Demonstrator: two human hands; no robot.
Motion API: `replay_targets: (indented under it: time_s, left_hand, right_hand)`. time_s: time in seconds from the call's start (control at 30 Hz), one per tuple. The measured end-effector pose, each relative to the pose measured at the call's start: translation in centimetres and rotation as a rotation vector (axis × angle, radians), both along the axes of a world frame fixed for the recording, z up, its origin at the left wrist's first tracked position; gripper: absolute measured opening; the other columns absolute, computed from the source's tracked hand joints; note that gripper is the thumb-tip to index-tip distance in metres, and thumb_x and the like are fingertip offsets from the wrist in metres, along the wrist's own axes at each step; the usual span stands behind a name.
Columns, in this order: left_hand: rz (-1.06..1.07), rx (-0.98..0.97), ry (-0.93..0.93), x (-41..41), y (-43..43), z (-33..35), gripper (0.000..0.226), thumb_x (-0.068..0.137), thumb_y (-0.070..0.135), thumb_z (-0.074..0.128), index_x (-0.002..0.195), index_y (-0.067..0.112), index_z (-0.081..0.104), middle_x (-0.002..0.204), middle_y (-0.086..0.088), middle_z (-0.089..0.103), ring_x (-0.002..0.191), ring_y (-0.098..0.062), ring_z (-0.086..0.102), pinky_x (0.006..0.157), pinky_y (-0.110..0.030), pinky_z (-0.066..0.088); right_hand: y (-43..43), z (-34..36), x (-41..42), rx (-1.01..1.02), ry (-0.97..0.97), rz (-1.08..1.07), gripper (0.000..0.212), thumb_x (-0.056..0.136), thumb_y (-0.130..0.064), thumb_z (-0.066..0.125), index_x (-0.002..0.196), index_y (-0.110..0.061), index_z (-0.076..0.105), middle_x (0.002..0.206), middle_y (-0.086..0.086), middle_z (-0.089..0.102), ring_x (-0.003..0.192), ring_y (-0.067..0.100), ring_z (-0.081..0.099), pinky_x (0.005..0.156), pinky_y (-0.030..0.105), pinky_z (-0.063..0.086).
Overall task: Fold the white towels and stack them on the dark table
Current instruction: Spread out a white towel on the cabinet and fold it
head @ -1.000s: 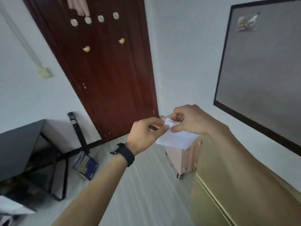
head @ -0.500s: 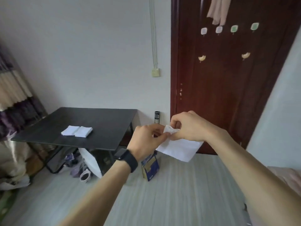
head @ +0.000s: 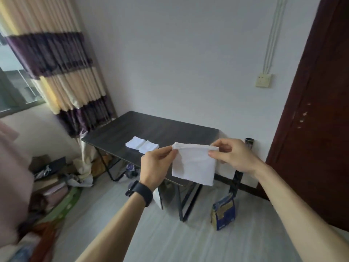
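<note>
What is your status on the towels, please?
Left hand and right hand pinch white towel in air. Two folded towels on dark table. Nothing blocks the way.

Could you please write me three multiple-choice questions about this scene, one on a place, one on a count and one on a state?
1. Where do the folded towels lie?
A. on the dark table
B. under it
C. draped over its edge

2. How many folded towels lie there?
A. one
B. two
C. four

3. How is the held towel kept?
A. hanging, pinched at its top corners by the left hand and the right hand
B. spread flat on the table
C. balled up in one hand

Answers:
1 A, they rest on the tabletop.
2 B, two white squares lie side by side.
3 A, each hand pinches one top corner and the cloth hangs free.
</note>
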State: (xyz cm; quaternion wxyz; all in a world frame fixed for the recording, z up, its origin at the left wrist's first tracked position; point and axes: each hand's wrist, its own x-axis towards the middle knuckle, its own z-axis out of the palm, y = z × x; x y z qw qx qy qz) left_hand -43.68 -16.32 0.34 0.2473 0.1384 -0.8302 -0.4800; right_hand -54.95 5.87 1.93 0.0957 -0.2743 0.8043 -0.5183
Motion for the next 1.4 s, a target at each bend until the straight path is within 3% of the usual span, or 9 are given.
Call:
replay_targets:
  time_s: [0.1, 0.2, 0.37, 0.6, 0.77, 0.83, 0.97, 1.2, 1.4]
  left_hand:
    - [0.093, 0.017, -0.043, -3.9, -4.3, -2.3, 0.014, 0.091, 0.038, 0.064, 0.083, 0.029, 0.071, 0.074, -0.004, 0.067, 0.067, -0.011, 0.05, 0.071, -0.033, 0.05]
    - [0.175, 0.042, -0.104, -6.8, -8.7, -4.3, 0.017, 0.092, 0.037, 0.061, 0.084, 0.029, 0.073, 0.068, 0.01, 0.064, 0.061, -0.008, 0.051, 0.065, -0.028, 0.047]
    - [0.234, 0.084, -0.135, -11.3, -16.7, -7.9, 0.021, 0.095, 0.032, 0.06, 0.111, 0.032, 0.074, 0.092, 0.016, 0.07, 0.076, -0.004, 0.063, 0.079, -0.029, 0.053]
    - [0.192, 0.126, -0.187, -17.9, -31.8, -12.1, 0.023, 0.095, 0.028, 0.058, 0.076, 0.029, 0.07, 0.059, 0.011, 0.059, 0.056, -0.006, 0.049, 0.063, -0.026, 0.043]
    - [0.171, 0.148, -0.228, -22.4, -41.8, -13.9, 0.016, 0.095, 0.027, 0.06, 0.094, 0.031, 0.076, 0.082, 0.018, 0.072, 0.074, 0.004, 0.063, 0.062, -0.009, 0.047]
    - [0.164, 0.14, -0.259, -24.3, -45.2, -15.1, 0.016, 0.094, 0.03, 0.062, 0.099, 0.031, 0.077, 0.085, 0.023, 0.071, 0.082, 0.003, 0.065, 0.073, -0.016, 0.051]
    - [0.132, 0.126, -0.345, -28.8, -50.7, -18.0, 0.015, 0.093, 0.032, 0.062, 0.094, 0.03, 0.077, 0.083, 0.02, 0.072, 0.082, -0.004, 0.066, 0.074, -0.02, 0.05]
    - [0.044, 0.11, -0.45, -37.9, -55.9, -23.9, 0.016, 0.092, 0.036, 0.061, 0.101, 0.031, 0.074, 0.091, 0.02, 0.07, 0.089, 0.004, 0.062, 0.082, -0.022, 0.051]
    - [-0.114, 0.106, -0.55, -44.4, -55.9, -30.1, 0.016, 0.1, 0.035, 0.043, 0.109, 0.03, 0.055, 0.096, 0.013, 0.061, 0.083, -0.009, 0.061, 0.068, -0.027, 0.047]
  right_hand:
    - [-5.9, -2.2, -5.3, -0.052, -0.005, -0.002, 0.008, 0.085, -0.02, 0.076, 0.092, -0.018, 0.072, 0.093, -0.004, 0.075, 0.092, 0.018, 0.07, 0.084, 0.032, 0.054]
    - [-11.5, -4.1, -9.3, -0.063, -0.03, 0.018, 0.006, 0.085, -0.023, 0.076, 0.09, -0.024, 0.073, 0.092, -0.006, 0.075, 0.088, 0.017, 0.069, 0.083, 0.038, 0.055]
    - [-20.7, -8.2, -14.0, -0.015, -0.087, 0.041, 0.005, 0.086, -0.033, 0.074, 0.091, -0.032, 0.074, 0.091, -0.015, 0.074, 0.084, 0.005, 0.068, 0.079, 0.031, 0.055]
    - [-35.6, -12.6, -19.2, 0.038, -0.11, -0.034, 0.011, 0.09, -0.036, 0.069, 0.099, -0.031, 0.072, 0.094, -0.016, 0.072, 0.092, 0.003, 0.067, 0.079, 0.025, 0.056]
    - [-45.0, -15.2, -22.3, 0.075, -0.17, -0.065, 0.018, 0.09, -0.037, 0.068, 0.105, -0.027, 0.072, 0.099, -0.015, 0.071, 0.096, 0.002, 0.065, 0.078, 0.019, 0.05]
    - [-47.9, -16.3, -23.7, 0.092, -0.196, -0.085, 0.019, 0.091, -0.037, 0.068, 0.107, -0.026, 0.071, 0.099, -0.016, 0.069, 0.095, 0.001, 0.063, 0.074, 0.013, 0.046]
    - [-52.8, -18.9, -27.0, 0.121, -0.263, -0.129, 0.014, 0.091, -0.036, 0.068, 0.102, -0.028, 0.068, 0.093, -0.016, 0.067, 0.089, -0.002, 0.062, 0.061, 0.007, 0.043]
    - [-57.4, -25.4, -33.9, 0.132, -0.371, -0.266, 0.009, 0.09, -0.035, 0.067, 0.095, -0.028, 0.07, 0.091, -0.013, 0.069, 0.088, 0.005, 0.064, 0.062, 0.015, 0.045]
    - [-58.9, -31.6, -36.6, 0.133, -0.441, -0.448, 0.01, 0.095, -0.035, 0.057, 0.093, -0.027, 0.061, 0.09, -0.005, 0.066, 0.084, 0.012, 0.064, 0.064, 0.024, 0.053]
